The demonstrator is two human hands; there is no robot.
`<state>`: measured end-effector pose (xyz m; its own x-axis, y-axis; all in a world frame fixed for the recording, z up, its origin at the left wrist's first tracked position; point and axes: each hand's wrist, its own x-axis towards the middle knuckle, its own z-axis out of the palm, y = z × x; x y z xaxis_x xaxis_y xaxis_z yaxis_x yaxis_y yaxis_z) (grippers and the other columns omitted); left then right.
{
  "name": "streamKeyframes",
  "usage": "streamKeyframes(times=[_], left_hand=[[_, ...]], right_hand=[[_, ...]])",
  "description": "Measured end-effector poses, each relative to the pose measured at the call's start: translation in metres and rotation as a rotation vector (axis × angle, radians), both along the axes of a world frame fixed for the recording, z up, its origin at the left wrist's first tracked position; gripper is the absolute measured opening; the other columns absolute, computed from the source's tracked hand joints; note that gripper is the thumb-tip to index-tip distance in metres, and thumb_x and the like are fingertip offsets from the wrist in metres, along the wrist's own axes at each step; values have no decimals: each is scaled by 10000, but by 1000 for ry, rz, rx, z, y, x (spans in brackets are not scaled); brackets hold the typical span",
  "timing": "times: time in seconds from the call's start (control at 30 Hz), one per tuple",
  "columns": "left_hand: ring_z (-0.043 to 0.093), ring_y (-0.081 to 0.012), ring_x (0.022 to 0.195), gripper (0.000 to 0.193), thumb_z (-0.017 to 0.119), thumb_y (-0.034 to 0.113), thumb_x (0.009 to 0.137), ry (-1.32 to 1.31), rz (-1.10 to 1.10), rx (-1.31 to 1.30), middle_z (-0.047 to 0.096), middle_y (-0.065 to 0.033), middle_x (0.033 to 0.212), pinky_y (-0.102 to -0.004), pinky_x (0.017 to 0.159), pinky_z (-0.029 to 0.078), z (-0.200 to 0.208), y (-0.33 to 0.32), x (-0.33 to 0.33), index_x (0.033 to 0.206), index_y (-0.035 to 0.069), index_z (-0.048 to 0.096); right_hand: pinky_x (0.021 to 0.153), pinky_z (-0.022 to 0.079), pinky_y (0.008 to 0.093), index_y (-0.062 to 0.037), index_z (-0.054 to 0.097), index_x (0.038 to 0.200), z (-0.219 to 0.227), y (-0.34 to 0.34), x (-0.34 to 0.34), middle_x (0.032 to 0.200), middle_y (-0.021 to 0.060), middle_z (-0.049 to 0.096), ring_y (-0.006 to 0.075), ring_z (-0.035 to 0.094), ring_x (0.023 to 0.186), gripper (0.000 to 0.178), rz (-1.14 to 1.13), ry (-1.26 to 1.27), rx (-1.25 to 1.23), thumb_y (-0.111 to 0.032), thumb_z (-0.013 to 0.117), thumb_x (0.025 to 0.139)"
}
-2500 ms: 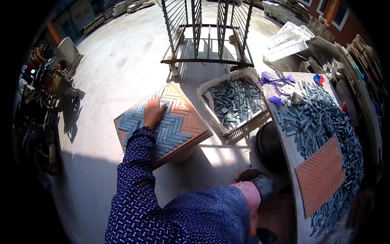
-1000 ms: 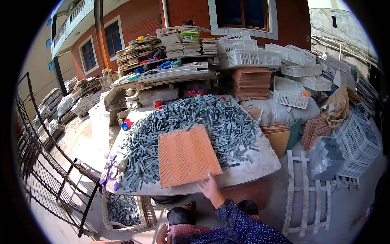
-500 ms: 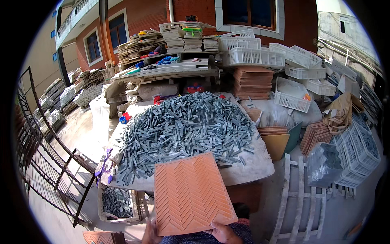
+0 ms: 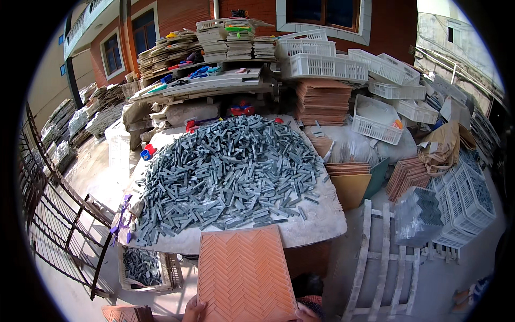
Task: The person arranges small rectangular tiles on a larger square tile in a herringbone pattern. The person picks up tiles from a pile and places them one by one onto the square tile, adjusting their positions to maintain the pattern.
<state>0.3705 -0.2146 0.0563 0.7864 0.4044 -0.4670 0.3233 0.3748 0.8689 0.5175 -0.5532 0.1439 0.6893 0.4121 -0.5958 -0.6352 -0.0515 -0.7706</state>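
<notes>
An orange herringbone-patterned mould tray (image 4: 244,273) is held between my two hands, its grooved face toward me. My left hand (image 4: 193,309) grips the lower left edge, thumb on the front. At the lower right corner, my right hand (image 4: 306,313) is closed on the tray and partly cut off by the frame's lower edge. The tray's far edge overlaps the near edge of a pale table (image 4: 328,224). Across that table spreads a large heap of small grey stone strips (image 4: 230,172).
Below the table's left side stands a crate (image 4: 122,271) of grey strips. Patterned trays (image 4: 120,313) lie at lower left. A white slatted pallet (image 4: 361,268) is at right, near wrapped zigzag sheets (image 4: 418,217) and white crates (image 4: 449,228). Stacked orange trays (image 4: 322,102) stand behind; a metal railing (image 4: 59,241) is left.
The tray has come lower and nearer to me and sits straighter, both hands still on it. The view has shifted slightly, so the surroundings appear farther left and higher.
</notes>
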Motion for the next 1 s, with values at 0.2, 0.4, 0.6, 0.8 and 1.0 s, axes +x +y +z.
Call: streamKeyframes(times=[0.2, 0.4, 0.6, 0.8, 1.0], left_hand=[[560, -181, 989, 537, 628, 178, 880, -160, 53, -131, 565, -74, 1155, -283, 819, 489, -17, 6, 28, 1342, 1, 418], [495, -274, 1162, 658, 670, 205, 834, 161, -308, 797, 479, -154, 1307, -374, 980, 430, -10, 35, 70, 1383, 22, 356], [332, -398, 1325, 696, 691, 223, 793, -307, -494, 1297, 356, -188, 1448, -521, 1082, 258, -1, 42, 219, 1378, 17, 376], [273, -323, 1379, 665, 600, 361, 850, -255, -461, 1536, 337, -162, 1471, -553, 1101, 174, -30, 38, 311, 1399, 58, 379], [299, -312, 1369, 666, 559, 425, 854, -174, -466, 1593, 350, -152, 1468, -567, 1091, 186, -27, 33, 311, 1392, 68, 397]], right_hand=[[613, 485, 287, -29, 527, 1217, -19, 19, 8, 958, 33, 618, 108, 575, 718, 420, -23, -90, -45, -310, 593, 911], [576, 493, 265, 3, 397, 1302, -71, 28, 3, 846, 49, 584, 109, 576, 660, 550, 104, -227, -82, -313, 604, 902], [903, 470, 345, -49, 370, 1385, -100, 30, 17, 1207, 180, 564, 257, 544, 1166, 598, 195, -73, 96, -307, 621, 907], [858, 466, 394, 21, 509, 1204, -47, 44, 152, 1137, 249, 595, 354, 589, 1038, 606, 845, -568, -763, -479, 586, 871], [956, 420, 403, 26, 409, 1310, -70, 140, 317, 1287, 244, 492, 365, 489, 1182, 705, 124, -1239, -577, -360, 697, 795]])
